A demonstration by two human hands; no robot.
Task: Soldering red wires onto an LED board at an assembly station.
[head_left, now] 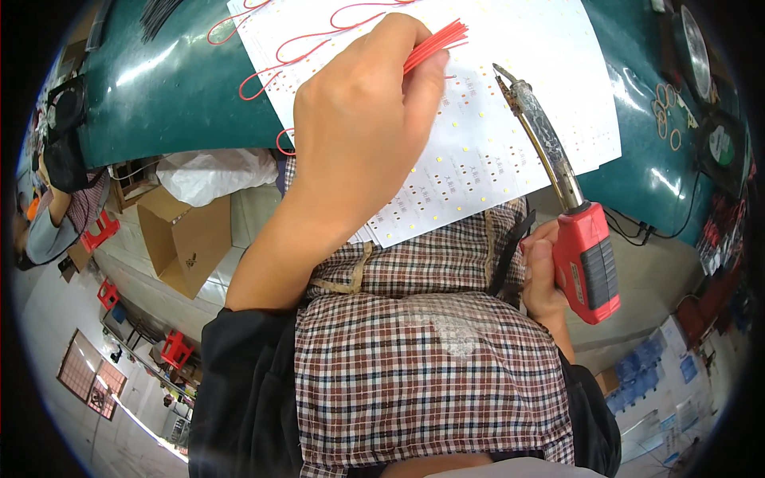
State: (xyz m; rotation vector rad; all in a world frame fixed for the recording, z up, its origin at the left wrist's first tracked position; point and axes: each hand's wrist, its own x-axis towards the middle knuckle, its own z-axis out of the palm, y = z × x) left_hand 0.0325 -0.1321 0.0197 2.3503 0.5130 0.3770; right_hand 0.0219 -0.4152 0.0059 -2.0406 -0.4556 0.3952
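Note:
My left hand (358, 119) is closed around a bundle of thin red wires (437, 46), whose ends fan out past the fingers over a white printed sheet (550, 103). The sheet carries rows of small yellow squares and brown pads. Several red wire loops (307, 48) lie along its left edge, some sticking out past it. In my right hand (544, 275) is a gun-shaped soldering iron (588, 263) with a red and black handle. Its metal barrel points up and left, the tip above the sheet. The fingers behind the handle are partly hidden.
The sheet lies on a green-topped table (183, 95), overhanging its near edge. Dark wires (159, 17) lie at the far left. Rubber bands (663, 111) and a black fan-like device (721, 147) are at the right. An open cardboard box (187, 247) stands on the floor; another person sits far left.

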